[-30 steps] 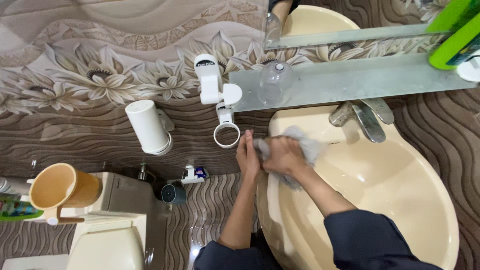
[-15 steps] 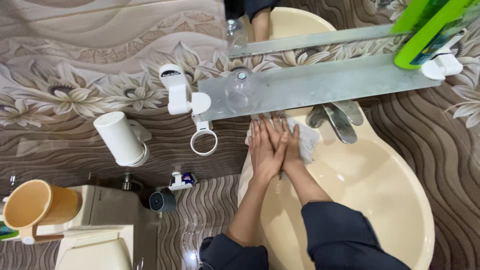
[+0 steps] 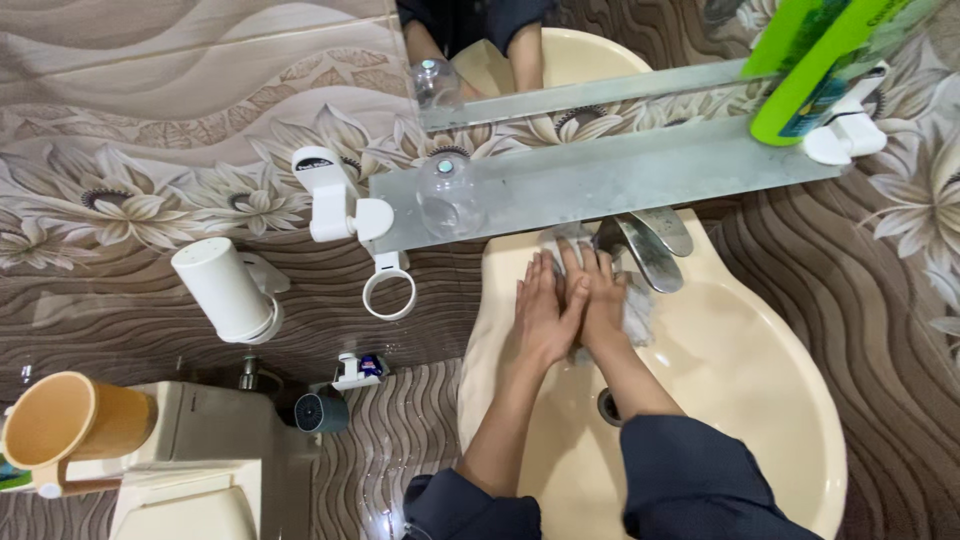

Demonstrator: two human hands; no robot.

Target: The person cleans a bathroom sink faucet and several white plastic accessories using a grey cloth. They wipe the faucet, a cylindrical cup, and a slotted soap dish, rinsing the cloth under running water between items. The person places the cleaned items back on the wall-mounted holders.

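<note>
Two hands press side by side on a pale cloth [image 3: 634, 310] at the sink [image 3: 760, 400] back rim, just under the tap [image 3: 648, 250]. L hand [image 3: 545, 318] and R hand [image 3: 600, 295]: fingers flat, stretched out, pressing not gripping. Glass shelf [image 3: 640, 175] above, w/ green bottle [image 3: 810, 70].

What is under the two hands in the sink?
A crumpled pale cloth pokes out beside the right hand and the left hand, pressed against the cream sink. The middle of the cloth is covered by the hands.
</note>
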